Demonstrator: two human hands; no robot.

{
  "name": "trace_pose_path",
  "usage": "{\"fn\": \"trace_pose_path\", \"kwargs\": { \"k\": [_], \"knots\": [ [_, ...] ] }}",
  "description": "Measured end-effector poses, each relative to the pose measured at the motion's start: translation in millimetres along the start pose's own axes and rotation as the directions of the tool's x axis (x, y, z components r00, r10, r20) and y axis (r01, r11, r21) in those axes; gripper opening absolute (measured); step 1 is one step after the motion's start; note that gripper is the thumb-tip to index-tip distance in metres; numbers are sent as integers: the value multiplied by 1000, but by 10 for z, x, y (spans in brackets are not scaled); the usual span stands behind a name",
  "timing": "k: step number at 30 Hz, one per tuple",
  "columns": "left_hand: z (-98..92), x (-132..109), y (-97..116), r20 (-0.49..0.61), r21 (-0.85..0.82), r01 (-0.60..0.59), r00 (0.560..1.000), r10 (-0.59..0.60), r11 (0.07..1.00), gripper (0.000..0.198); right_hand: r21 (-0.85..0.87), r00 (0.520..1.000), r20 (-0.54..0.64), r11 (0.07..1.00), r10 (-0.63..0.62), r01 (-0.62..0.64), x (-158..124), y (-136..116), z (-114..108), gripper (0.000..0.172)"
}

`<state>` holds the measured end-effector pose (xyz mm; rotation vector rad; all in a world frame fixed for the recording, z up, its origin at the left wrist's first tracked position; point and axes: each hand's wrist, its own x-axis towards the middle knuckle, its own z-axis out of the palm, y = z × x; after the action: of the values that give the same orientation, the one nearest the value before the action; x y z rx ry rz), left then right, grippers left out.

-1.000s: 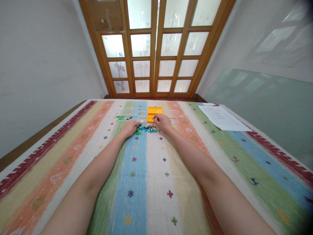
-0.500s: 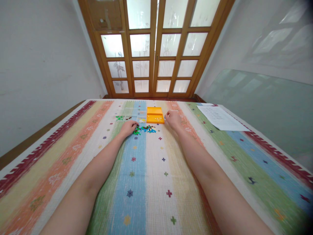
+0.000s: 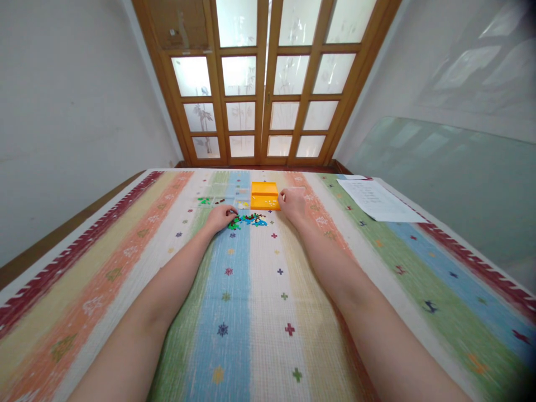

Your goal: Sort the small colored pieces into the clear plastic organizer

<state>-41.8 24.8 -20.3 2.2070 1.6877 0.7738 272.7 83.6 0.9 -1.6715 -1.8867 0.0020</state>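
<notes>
A loose pile of small colored pieces (image 3: 253, 219), mostly blue, green and dark brown, lies on the tablecloth. At its left edge, my left hand (image 3: 221, 219) rests with curled fingers touching the pieces; whether something is between them is too small to tell. Just behind the pile stands an open orange box (image 3: 264, 188) with several small white pieces (image 3: 271, 202) in its front part. My right hand (image 3: 292, 202) is at the box's right edge, thumb and fingertips pinched together, their contents hidden.
Left of the box, a clear tray has small green pieces (image 3: 204, 200), dark brown pieces (image 3: 220, 201) and yellow pieces (image 3: 242, 204) in separate places. Printed paper sheets (image 3: 377, 200) lie at the right. Beneath everything is a striped tablecloth (image 3: 268, 312).
My right hand has shifted slightly left, up to the orange box's right edge. My left hand has stayed at the pile.
</notes>
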Motion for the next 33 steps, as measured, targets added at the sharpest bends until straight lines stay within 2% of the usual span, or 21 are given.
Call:
{"fn": "trace_pose_path", "kwargs": {
  "k": [5,10,16,19,24,28,33],
  "knots": [
    [26,32,0,3,-42,57,998,-57,997,21,-18,994,46,995,-102,103,-69,-172,59,25],
    [38,37,-2,-27,-87,94,995,-96,992,22,1,974,76,976,-216,216,-112,-200,100,22],
    [41,51,-62,-178,-273,63,977,-115,960,24,-11,956,103,961,-275,277,-152,-224,103,22],
    [61,98,-144,-249,-451,16,958,-143,892,22,-11,940,125,947,-317,321,-169,-261,93,22],
    [34,171,-298,-280,-717,40,897,-341,696,23,-21,923,167,934,-348,356,-169,-299,79,22],
    [-24,189,-388,-315,-781,36,839,-443,624,25,-32,911,186,924,-369,381,-176,-315,58,23],
    [-55,179,-401,-304,-794,44,835,-458,607,30,-38,906,203,921,-372,387,-199,-335,24,25]
  ]
}}
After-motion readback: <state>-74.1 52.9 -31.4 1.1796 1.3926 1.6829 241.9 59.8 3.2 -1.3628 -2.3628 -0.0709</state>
